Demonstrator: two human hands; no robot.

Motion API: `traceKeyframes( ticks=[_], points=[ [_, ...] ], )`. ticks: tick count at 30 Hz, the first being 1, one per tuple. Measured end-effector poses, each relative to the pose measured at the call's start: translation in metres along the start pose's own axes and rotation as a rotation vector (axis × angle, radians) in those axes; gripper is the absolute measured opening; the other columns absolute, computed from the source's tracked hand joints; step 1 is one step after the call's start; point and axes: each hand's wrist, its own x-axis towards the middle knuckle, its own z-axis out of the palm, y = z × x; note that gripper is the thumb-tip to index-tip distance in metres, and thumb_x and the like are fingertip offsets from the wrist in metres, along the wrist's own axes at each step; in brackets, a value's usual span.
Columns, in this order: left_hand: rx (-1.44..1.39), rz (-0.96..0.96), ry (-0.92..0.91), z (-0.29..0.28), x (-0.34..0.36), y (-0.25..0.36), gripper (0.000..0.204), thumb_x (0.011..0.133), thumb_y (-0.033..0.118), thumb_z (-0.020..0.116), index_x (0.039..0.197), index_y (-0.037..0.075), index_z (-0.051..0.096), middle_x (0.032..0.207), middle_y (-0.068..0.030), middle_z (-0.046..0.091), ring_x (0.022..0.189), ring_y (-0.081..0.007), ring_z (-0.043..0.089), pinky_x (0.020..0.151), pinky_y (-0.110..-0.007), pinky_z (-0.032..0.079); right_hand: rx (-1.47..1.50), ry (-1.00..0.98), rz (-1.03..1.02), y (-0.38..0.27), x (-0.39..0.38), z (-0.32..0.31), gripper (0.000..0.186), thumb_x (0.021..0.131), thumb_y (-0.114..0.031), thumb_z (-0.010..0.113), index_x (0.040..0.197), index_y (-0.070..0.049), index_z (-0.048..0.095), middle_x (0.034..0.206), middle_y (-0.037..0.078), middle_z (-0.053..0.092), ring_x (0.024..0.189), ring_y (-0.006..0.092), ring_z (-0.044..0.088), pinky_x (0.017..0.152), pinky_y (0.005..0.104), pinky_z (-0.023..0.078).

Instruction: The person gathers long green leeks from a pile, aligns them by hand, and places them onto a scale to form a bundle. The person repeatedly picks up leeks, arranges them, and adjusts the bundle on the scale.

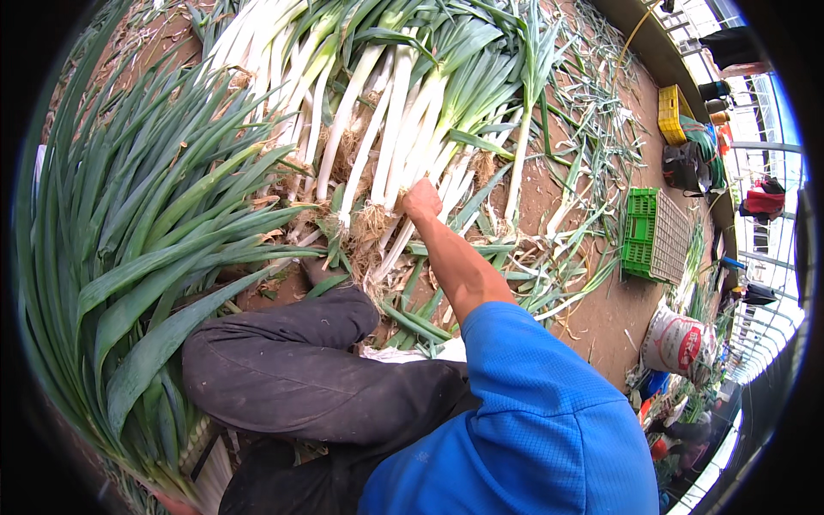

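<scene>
Right hand: one, bare, at the root end of the leek heap. Fingers curled downward, their tips hidden; cannot tell whether they pinch a stalk or only rest against it.

Leek stalks: many, white, lying side by side and crossing, beside and beyond the hand. Risk: a pull on one could drag its neighbours or snap a shank, since they overlap.

Root tufts: pale, matted, just left of the hand. Risk: tangled roots could bring up more than one stalk, or shed soil on the white parts.

Green leaves: of the same heap, at its far side. Risk: long blades could crease or tear if caught under others.

Blue sleeve and dark trousers: the person's own, one leg bent close to the heap. Risk: a shift of the knee could crush nearby stalks.

Leafy leek bundle: large, to the person's left, leaves fanned upward. Left hand: apparently the patch of skin at its lower end; grip cannot be told. Risk: the bundle could splay if loosely supported.

Loose trimmings: strewn on brown ground.

Green crate, yellow crate, pale container with a red mark: well to the right.
</scene>
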Motion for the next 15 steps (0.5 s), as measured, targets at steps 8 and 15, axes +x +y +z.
traceKeyframes(
  ticks=[8, 15],
  points=[
    [0.034, 0.006, 0.002, -0.006, 0.000, -0.001, 0.067, 0.121, 0.043, 0.032, 0.166, -0.007, 0.039, 0.168, -0.0245, 0.045, 0.154, -0.0361, 0.046, 0.127, -0.045, 0.034, 0.902, -0.070, -0.196, 0.069, -0.017, -0.058, 0.031, 0.077, -0.003, 0.085, 0.099, -0.002, 0.064, 0.085, 0.010, 0.065, 0.076, 0.0197, 0.064, 0.066, 0.0361, 0.055],
    [0.049, 0.020, 0.009, -0.012, 0.001, -0.006, 0.067, 0.121, 0.042, 0.033, 0.165, -0.008, 0.040, 0.169, -0.0254, 0.045, 0.154, -0.0369, 0.045, 0.128, -0.045, 0.033, 1.591, -0.526, -0.134, 0.080, -0.055, -0.194, 0.030, 0.103, -0.013, 0.073, 0.126, -0.003, 0.056, 0.074, 0.002, 0.058, 0.063, 0.0195, 0.065, 0.043, 0.0292, 0.050]
  ],
)
